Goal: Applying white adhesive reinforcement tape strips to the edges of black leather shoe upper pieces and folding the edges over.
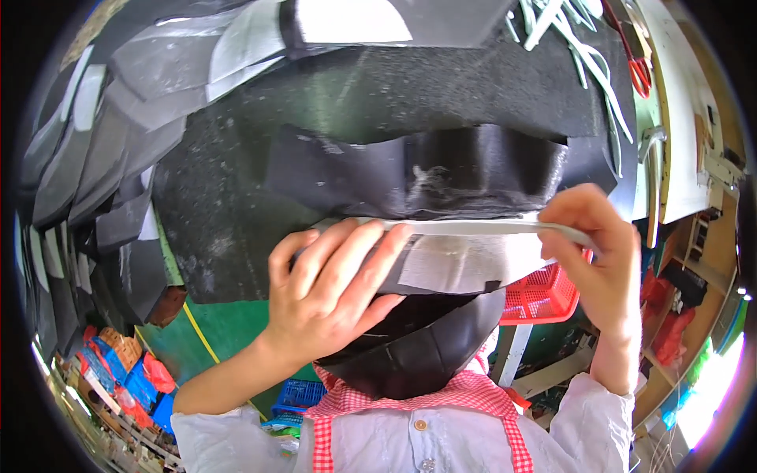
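Note:
A black leather-like panel (347, 169) lies on the dark work surface, its upper part slightly rippled. Along its near edge runs a narrow white strip (473, 227). My left hand (323, 296) rests on the panel's near edge with fingers spread, the fingertips touching the strip's left part. Thumb and fingers of my right hand (603, 252) pinch the strip's right end, lifted slightly at the panel's right corner. A lighter, shiny section (449, 264) shows on the near side of the strip. Below it, a black piece (410, 347) hangs over the table edge towards me.
Stacks of grey-black panels (158, 79) fill the far left. Pale loose strips (579, 39) and red-handled scissors (640, 77) lie at the far right. A red basket (552, 296) sits below the right edge, and a blue basket (298, 396) stands lower left.

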The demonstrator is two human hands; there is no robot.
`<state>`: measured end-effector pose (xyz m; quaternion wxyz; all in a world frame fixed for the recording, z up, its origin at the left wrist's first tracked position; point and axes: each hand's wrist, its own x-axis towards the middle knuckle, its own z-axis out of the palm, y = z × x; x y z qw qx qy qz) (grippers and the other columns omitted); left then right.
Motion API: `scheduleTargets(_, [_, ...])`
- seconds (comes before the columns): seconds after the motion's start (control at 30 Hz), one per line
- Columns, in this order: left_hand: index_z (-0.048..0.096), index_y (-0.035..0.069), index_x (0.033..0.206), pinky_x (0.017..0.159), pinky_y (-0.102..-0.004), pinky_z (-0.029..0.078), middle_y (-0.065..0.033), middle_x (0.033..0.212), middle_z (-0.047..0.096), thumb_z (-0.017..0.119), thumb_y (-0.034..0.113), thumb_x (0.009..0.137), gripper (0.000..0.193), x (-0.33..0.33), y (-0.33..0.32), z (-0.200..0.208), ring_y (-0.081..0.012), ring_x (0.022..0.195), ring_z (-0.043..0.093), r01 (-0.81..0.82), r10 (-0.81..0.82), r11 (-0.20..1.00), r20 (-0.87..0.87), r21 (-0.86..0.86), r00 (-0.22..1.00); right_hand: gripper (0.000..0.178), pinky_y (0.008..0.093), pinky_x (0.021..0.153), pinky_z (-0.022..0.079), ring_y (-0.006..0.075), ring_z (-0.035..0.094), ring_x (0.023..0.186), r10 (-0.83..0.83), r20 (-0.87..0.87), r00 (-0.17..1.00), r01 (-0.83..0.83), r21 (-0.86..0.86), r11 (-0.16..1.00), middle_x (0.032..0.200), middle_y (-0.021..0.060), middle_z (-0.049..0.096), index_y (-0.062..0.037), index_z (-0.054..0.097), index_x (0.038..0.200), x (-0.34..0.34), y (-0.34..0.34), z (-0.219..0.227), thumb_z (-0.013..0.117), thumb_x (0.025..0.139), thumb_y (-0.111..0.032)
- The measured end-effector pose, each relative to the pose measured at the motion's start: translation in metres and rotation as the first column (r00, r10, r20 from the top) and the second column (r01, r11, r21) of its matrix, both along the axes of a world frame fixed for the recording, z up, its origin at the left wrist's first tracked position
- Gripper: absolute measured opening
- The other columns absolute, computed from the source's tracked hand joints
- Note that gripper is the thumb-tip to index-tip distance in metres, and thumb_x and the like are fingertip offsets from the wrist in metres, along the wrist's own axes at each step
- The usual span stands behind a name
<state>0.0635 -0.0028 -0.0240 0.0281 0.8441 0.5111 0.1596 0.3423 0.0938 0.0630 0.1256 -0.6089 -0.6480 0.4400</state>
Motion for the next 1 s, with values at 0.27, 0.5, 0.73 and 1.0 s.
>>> scheduleTargets(0.27, [0.072,0.009,0.136,0.105,-0.0495,0.039,-0.0125,0.133,0.056,0.074,0.045,0.089,0.059,0.008,0.022,0.029,-0.0344,0.121,0.053,0.019,-0.018,0.979,0.009,-0.201,1.000,0.009,0.0227,0.057,0.047,0.0043,0.062,0.066,-0.191,-0.103,0.976,0.162,-0.242,0.957,0.081,0.0039,0.075,-0.0005,0.067,0.104,0.028,0.006,-0.025,0.072,0.099,-0.006])
scheduleTargets(0.5, [0.069,0.005,0.139,0.110,-0.0446,0.050,-0.0087,0.148,0.061,0.081,0.026,0.081,0.063,0.079,0.039,0.015,-0.0278,0.132,0.056,0.306,-0.291,0.945,0.130,-0.114,0.948,0.022,0.0287,0.063,0.055,0.0105,0.069,0.071,-0.059,0.213,0.975,0.016,0.197,0.980,0.080,0.0053,0.071,-0.0005,0.065,0.102,0.039,-0.002,-0.031,0.082,0.090,-0.007])
scheduleTargets(0.73, [0.073,0.005,0.130,0.101,-0.0441,0.056,-0.0111,0.137,0.066,0.084,0.011,0.074,0.057,0.076,0.043,0.005,-0.0303,0.122,0.064,0.326,-0.306,0.945,0.288,-0.024,0.907,0.016,0.0230,0.068,0.057,0.0051,0.067,0.076,-0.271,-0.100,0.957,0.274,0.022,0.961,0.088,0.0035,0.075,0.0014,0.075,0.104,0.067,0.000,-0.037,0.081,0.090,-0.003])
scheduleTargets(1.0, [0.075,-0.001,0.096,0.089,-0.0428,0.064,-0.0123,0.108,0.070,0.090,0.011,0.071,0.031,0.080,0.039,0.036,-0.0331,0.112,0.074,0.216,-0.137,0.952,0.330,-0.217,0.934,0.052,0.0317,0.090,0.056,0.0184,0.070,0.100,0.093,0.358,0.929,-0.217,0.323,0.921,0.107,0.0081,0.071,-0.0049,0.066,0.125,0.046,0.025,-0.025,0.088,0.077,-0.004])
